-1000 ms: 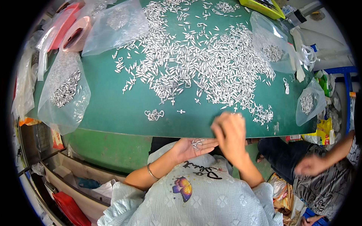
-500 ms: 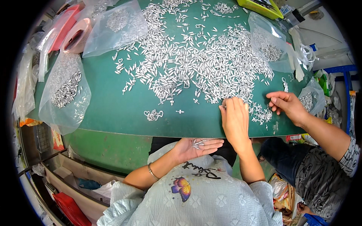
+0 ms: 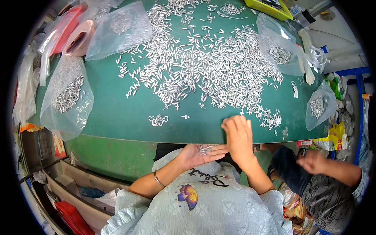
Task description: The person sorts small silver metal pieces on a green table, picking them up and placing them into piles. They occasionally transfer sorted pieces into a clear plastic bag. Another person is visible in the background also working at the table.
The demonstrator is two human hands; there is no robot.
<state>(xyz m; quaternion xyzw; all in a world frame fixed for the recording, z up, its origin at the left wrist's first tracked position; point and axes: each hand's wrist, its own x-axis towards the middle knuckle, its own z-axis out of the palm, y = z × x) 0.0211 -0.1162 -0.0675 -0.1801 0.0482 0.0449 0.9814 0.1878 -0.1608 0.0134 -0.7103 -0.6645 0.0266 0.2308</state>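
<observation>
My left hand (image 3: 191, 157) lies palm up beside the table's near edge, fingers stretched out. Several small silver pointed pieces (image 3: 204, 149) rest on it. Just right of those fingers, over the edge, is my right hand (image 3: 239, 139), back upward, fingertips bent together; whatever they hold is hidden. Beyond it spreads a big pile of silver pointed metal pieces (image 3: 219, 70). A smaller heap of cross-shaped pieces (image 3: 271, 120) lies to its right. Left of it are a single cross piece (image 3: 185, 116) and a cluster of heart-shaped pieces (image 3: 158, 120).
Clear bags of silver parts stand on the green table (image 3: 117, 105): one at left (image 3: 67, 94), one at right (image 3: 320, 105). A yellow-green tray (image 3: 270, 8) is at the far right. A co-worker's hand (image 3: 312, 161) is below the right edge, and a drawer (image 3: 78, 180) is at lower left.
My right hand has drawn back from the pile toward me and my left palm. The co-worker's hand has left the table and dropped below its edge. My left hand stays nearly still.
</observation>
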